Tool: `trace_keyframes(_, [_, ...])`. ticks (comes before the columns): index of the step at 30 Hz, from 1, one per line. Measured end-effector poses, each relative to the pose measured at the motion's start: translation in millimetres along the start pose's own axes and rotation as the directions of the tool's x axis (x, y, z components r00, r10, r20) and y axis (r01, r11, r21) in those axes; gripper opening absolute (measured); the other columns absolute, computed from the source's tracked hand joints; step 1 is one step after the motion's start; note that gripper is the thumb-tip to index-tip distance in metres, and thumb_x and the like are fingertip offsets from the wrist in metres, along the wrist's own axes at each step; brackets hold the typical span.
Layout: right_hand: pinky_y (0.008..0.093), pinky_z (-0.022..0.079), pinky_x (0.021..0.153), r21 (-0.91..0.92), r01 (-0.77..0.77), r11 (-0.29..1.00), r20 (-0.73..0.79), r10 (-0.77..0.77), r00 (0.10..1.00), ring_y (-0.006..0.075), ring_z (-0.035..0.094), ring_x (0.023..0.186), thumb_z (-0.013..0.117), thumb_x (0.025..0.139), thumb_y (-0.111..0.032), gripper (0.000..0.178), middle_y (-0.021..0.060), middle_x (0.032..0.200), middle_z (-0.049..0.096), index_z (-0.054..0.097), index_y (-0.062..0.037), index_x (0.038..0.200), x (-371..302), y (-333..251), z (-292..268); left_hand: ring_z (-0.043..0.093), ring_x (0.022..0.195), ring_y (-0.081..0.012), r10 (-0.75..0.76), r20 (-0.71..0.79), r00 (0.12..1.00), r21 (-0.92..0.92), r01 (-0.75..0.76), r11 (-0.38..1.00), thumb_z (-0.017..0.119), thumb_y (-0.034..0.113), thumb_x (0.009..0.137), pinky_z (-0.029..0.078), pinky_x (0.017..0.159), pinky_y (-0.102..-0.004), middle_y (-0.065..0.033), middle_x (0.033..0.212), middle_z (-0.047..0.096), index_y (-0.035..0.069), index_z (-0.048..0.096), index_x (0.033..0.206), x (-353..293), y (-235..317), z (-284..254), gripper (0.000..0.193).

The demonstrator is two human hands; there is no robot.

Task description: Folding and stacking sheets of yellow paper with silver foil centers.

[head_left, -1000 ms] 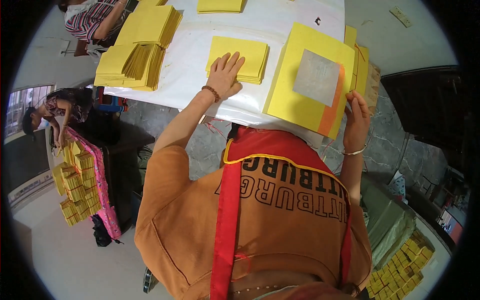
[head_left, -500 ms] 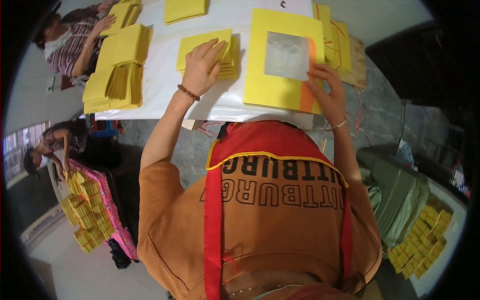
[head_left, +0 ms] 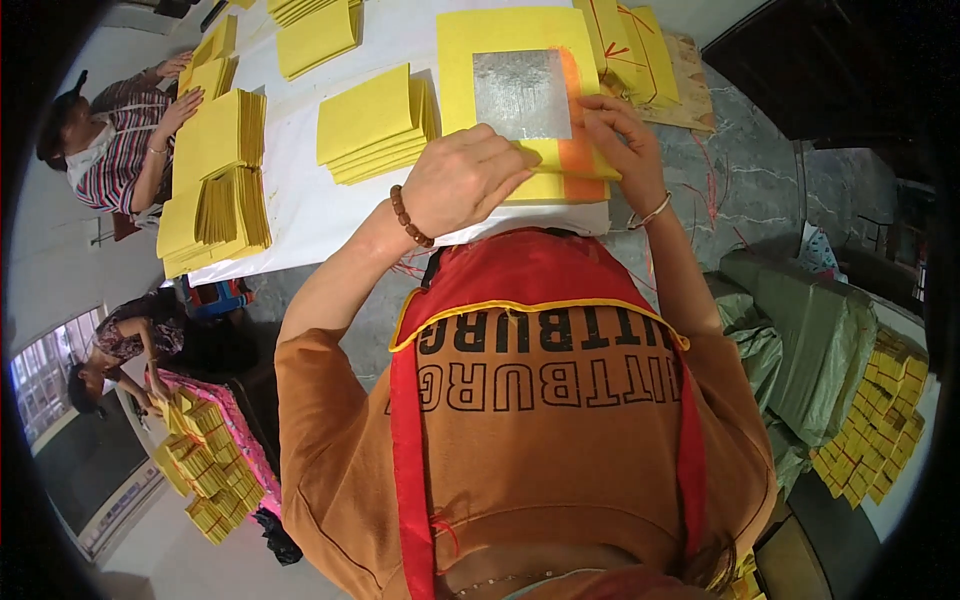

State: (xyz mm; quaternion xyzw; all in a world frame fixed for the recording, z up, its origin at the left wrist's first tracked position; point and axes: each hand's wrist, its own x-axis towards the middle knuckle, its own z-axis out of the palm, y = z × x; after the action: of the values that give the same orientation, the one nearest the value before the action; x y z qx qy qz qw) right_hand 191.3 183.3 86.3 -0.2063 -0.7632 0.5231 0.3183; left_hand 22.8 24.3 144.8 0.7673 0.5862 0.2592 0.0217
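Observation:
A large yellow paper sheet (head_left: pixel 455 80) with a silver square and an orange strip lies on top of a stack of the same size in front of me. Its near edge is lifted and bent up over the lower part of the silver square. My left hand (head_left: pixel 465 178) has closed on this raised edge, its fingertips by the square. At the right end of the fold, beside the orange strip, my right hand (head_left: pixel 630 150) pinches the sheet between thumb and fingers. Left of the stack sits a fanned pile of smaller folded yellow papers (head_left: pixel 370 120).
More yellow paper piles (head_left: pixel 215 135) line the white table's (head_left: pixel 295 200) left side, where a co-worker in a striped top (head_left: pixel 125 150) handles some. Tied yellow bundles (head_left: pixel 645 60) lie at the far right. Another person (head_left: pixel 140 335) bends over stacked bundles at the lower left.
My left hand has moved from the small folded pile rightward to the large sheet and taken its near edge. That edge, flat before, is now bent up. My right hand stays at the sheet's right side.

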Motion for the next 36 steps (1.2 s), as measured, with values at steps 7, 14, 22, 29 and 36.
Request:
trace_keyframes(7, [0.0296, 0.038, 0.091, 0.178, -0.083, 0.981, 0.047, 0.076, 0.996, 0.0186, 0.051, 0.104, 0.051, 0.089, -0.020, 0.024, 0.0082, 0.109, 0.057, 0.065, -0.0001, 0.090, 0.4, -1.6, -4.0, 0.059, 0.071, -0.0295, -0.172, 0.018, 0.985, -0.240, 0.171, 0.956, 0.054, 0.018, 0.086, 0.048, 0.062, -0.0360, -0.0132, 0.076, 0.062, 0.001, 0.063, 0.084, 8.9, -12.2, -1.8, 0.019])
trace_keyframes(14, [0.0317, 0.035, 0.094, -0.194, 0.252, 0.948, 0.169, -0.221, 0.961, 0.0207, 0.046, 0.110, 0.061, 0.081, -0.016, 0.021, 0.0059, 0.118, 0.053, 0.064, -0.0056, 0.099, -4.0, 6.8, -6.7, 0.057, 0.062, -0.0177, -0.319, 0.098, 0.943, -0.343, 0.333, 0.878, 0.054, 0.021, 0.089, 0.045, 0.055, -0.0288, -0.0107, 0.072, 0.060, 0.001, 0.062, 0.091, 5.7, -20.5, -8.1, 0.022])
trace_keyframes(22, [0.0323, 0.034, 0.094, 0.015, 0.102, 0.995, 0.075, -0.103, 0.992, 0.0211, 0.047, 0.109, 0.066, 0.076, -0.012, 0.022, 0.0047, 0.113, 0.054, 0.065, -0.0093, 0.097, -0.6, 18.7, -2.6, 0.042, 0.116, -0.0263, -0.087, 0.168, 0.982, -0.079, 0.101, 0.992, 0.060, 0.022, 0.081, 0.033, 0.093, -0.0395, -0.0099, 0.122, 0.051, 0.015, 0.055, 0.118, -14.8, -47.5, -26.1, 0.039])
trace_keyframes(29, [0.0369, 0.033, 0.094, -0.469, 0.483, 0.739, 0.150, -0.472, 0.869, 0.0233, 0.046, 0.113, 0.067, 0.071, -0.015, 0.023, 0.0046, 0.114, 0.056, 0.066, -0.0172, 0.094, 9.2, -9.4, -6.5, 0.052, 0.101, -0.0260, -0.047, 0.002, 0.999, 0.260, 0.044, 0.965, 0.054, 0.012, 0.076, 0.038, 0.084, -0.0364, -0.0060, 0.110, 0.059, 0.016, 0.059, 0.111, -23.1, -35.6, -23.6, 0.036])
trace_keyframes(36, [0.0360, 0.039, 0.083, -0.351, 0.440, 0.827, 0.349, -0.321, 0.881, 0.0238, 0.058, 0.096, 0.066, 0.074, -0.018, 0.019, 0.0018, 0.093, 0.064, 0.066, -0.0145, 0.092, -4.7, -27.2, -10.7, 0.056, 0.069, -0.0251, -0.281, -0.114, 0.953, -0.068, 0.275, 0.959, 0.057, 0.018, 0.080, 0.043, 0.061, -0.0357, -0.0090, 0.078, 0.062, 0.007, 0.062, 0.089, -28.0, -19.4, -21.0, 0.015])
